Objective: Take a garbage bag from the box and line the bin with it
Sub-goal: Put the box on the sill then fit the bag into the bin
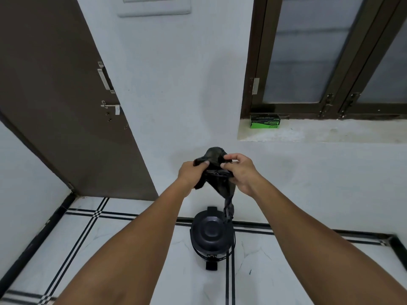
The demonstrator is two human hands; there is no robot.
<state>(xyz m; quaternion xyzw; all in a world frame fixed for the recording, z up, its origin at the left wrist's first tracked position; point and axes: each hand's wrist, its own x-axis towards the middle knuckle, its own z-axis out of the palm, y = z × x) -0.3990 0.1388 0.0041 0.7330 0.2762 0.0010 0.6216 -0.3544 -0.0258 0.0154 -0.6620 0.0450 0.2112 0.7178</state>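
A crumpled black garbage bag (214, 157) is held up in front of me at chest height by both hands. My left hand (190, 172) pinches its left edge, and my right hand (239, 172) grips its right side with the fingertips. A twisted tail of the bag hangs down toward the bin. The black pedal bin (211, 235) stands on the floor directly below, its lid shut and its foot pedal facing me. The green and black box of garbage bags (265, 122) sits on the window sill at the upper right.
A brown door (66, 106) with a latch stands ajar at the left. A window with dark frames (330, 62) is set above the white sill (319, 133). The white tiled floor (132, 238) has black inlay lines.
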